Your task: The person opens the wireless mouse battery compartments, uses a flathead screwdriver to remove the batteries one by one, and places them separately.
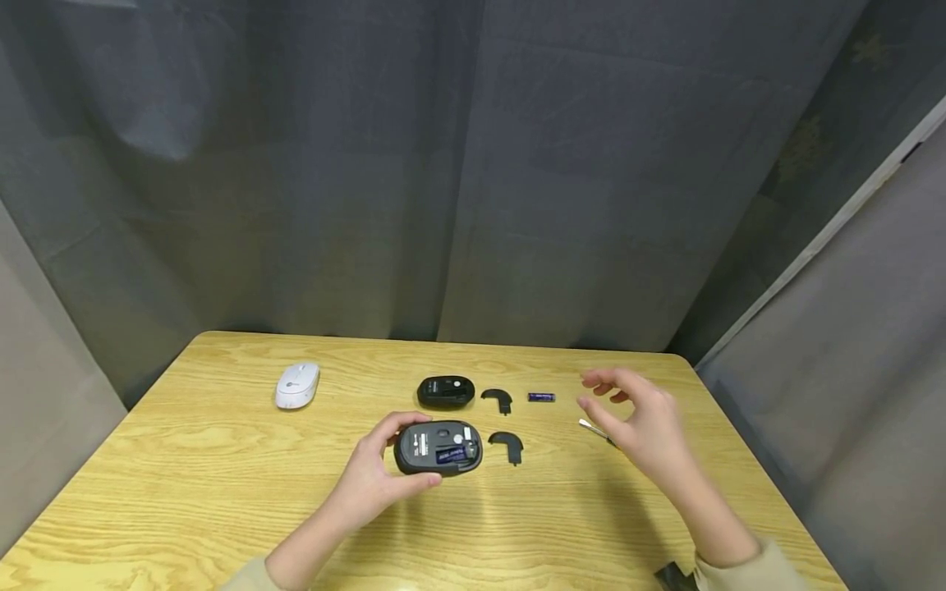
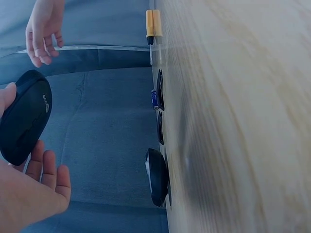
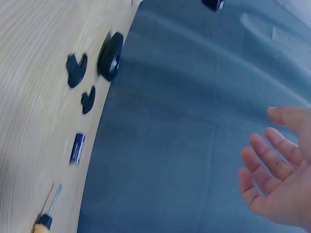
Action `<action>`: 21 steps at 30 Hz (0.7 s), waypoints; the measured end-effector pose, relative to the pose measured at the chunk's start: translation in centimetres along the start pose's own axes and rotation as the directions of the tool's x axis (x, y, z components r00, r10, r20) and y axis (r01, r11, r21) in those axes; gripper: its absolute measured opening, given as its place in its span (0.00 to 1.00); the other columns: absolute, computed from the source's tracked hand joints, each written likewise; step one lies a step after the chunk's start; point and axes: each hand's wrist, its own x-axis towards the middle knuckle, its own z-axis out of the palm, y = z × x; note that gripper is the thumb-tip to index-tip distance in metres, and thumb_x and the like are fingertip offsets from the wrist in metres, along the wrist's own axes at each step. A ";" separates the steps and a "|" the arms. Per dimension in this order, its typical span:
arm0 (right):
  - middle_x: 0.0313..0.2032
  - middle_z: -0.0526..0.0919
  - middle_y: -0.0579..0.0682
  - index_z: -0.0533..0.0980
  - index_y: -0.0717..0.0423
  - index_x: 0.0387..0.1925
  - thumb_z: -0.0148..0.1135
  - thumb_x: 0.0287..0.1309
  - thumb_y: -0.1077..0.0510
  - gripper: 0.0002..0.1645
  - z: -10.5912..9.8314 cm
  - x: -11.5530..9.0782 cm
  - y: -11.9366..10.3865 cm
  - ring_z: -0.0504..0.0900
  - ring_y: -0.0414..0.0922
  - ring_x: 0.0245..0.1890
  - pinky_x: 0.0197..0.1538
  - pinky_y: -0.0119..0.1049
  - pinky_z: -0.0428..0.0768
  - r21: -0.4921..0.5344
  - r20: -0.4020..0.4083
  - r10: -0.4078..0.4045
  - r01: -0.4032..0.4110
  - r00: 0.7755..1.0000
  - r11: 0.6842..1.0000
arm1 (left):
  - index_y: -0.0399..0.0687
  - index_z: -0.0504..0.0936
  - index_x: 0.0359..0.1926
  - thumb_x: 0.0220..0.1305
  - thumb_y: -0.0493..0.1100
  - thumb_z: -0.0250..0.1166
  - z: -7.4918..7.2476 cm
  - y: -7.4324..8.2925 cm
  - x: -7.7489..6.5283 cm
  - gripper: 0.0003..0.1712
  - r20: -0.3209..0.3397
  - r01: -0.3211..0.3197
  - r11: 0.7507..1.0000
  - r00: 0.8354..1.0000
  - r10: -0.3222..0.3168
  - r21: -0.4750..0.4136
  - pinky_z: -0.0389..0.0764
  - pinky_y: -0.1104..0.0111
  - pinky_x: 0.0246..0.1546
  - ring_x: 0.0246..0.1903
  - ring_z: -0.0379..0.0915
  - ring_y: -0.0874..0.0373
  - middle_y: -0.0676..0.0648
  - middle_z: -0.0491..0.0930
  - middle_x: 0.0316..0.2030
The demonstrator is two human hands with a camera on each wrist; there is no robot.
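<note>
My left hand [image 1: 373,480] holds a black computer mouse [image 1: 424,439] above the table, thumb on its near edge and fingers on the far one. The mouse's underside faces up, its battery bay uncovered with a dark blue battery [image 1: 451,454] inside. In the left wrist view the mouse's smooth top [image 2: 31,114] shows. My right hand [image 1: 643,419] hovers at the right with loosely bent fingers, thumb apart, nothing between them. Beneath it lies a screwdriver [image 1: 595,429], its handle hidden in the head view; the right wrist view shows its orange handle [image 3: 41,228].
A second black mouse [image 1: 446,391] lies bottom up behind the held one. Two curved black covers [image 1: 498,398] [image 1: 507,446] lie to its right, then a loose blue battery [image 1: 541,397]. A white mouse [image 1: 298,386] sits at the left. Grey curtains [image 1: 473,164] hang behind the table.
</note>
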 end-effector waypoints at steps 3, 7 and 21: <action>0.34 0.81 0.40 0.77 0.48 0.39 0.68 0.43 0.57 0.16 0.3 -0.1 -1.0 0.77 0.37 0.33 0.35 0.31 0.75 0.041 0.000 -0.047 0.047 0.999 0.998 | 0.51 0.73 0.50 0.34 0.42 0.76 0.1 0.0 0.0 0.37 -0.002 -0.007 1.000 1.000 0.007 0.015 0.66 0.60 0.50 0.45 0.68 0.59 0.56 0.75 0.46; 0.36 0.81 0.41 0.77 0.49 0.40 0.68 0.43 0.57 0.18 1.0 -0.4 -2.0 0.76 0.37 0.35 0.36 0.29 0.74 0.106 0.013 -0.101 0.099 0.995 0.989 | 0.51 0.73 0.50 0.34 0.42 0.75 0.1 0.1 0.0 0.37 -0.002 -0.018 1.000 1.000 0.018 0.024 0.66 0.60 0.49 0.45 0.69 0.59 0.56 0.75 0.46; 0.44 0.79 0.42 0.75 0.47 0.46 0.69 0.42 0.55 0.24 2.9 -1.2 -4.9 0.75 0.37 0.39 0.39 0.28 0.74 0.233 0.094 -0.150 0.125 0.984 0.965 | 0.59 0.72 0.49 0.32 0.40 0.76 0.5 0.1 0.2 0.37 0.013 -0.040 0.999 0.999 0.040 0.005 0.66 0.58 0.51 0.48 0.68 0.57 0.54 0.74 0.47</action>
